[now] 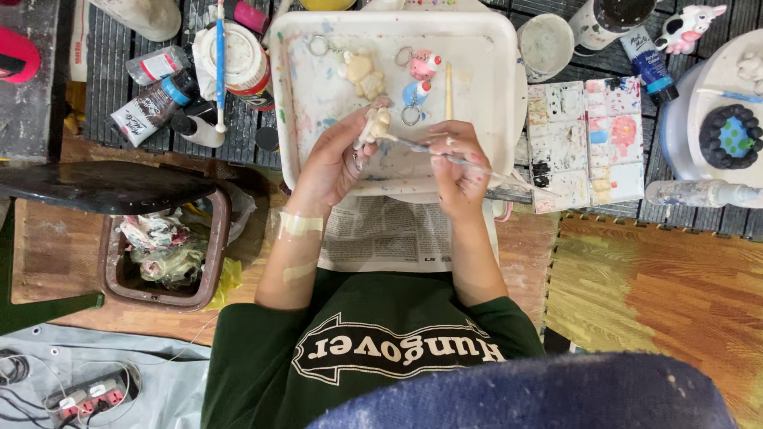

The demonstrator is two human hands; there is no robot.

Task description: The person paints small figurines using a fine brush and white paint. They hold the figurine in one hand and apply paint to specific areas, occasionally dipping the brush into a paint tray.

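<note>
So the person's sitting on the floor over a white plastic tray (pixel 493 48) that's splattered with old paint. Left hand (pixel 330 163) is wrapped around a small cream-coloured figurine (pixel 375 125), fingers closed on it, holding it up just above the tray. Right hand (pixel 457 163) is pinched tight on a thin paintbrush (pixel 445 156), tip pointed at the figurine, right up against it or nearly so, can't quite tell if bristles are touching.

Progress-wise I'd say early on this piece: the figurine in hand looks almost entirely bare, no colour I can make out. In the tray there's another unpainted bear-shaped keychain (pixel 364 73) lying flat, so that one looks untouched too. Next to it are two keychain charms that already have colour, a pink one (pixel 425 63) and a blue one (pixel 413 93), so those look finished or close. A wooden stick (pixel 448 79) lies beside them.

Right of the tray sits a well-used paint palette (pixel 588 139) with pink, black and yellow blobs, and a white cup (pixel 545 44) behind it. Paint bottles (pixel 155 99) are scattered on the left, a bin full of scraps (pixel 163 254) near the left knee, newspaper (pixel 389 234) under the tray
</note>
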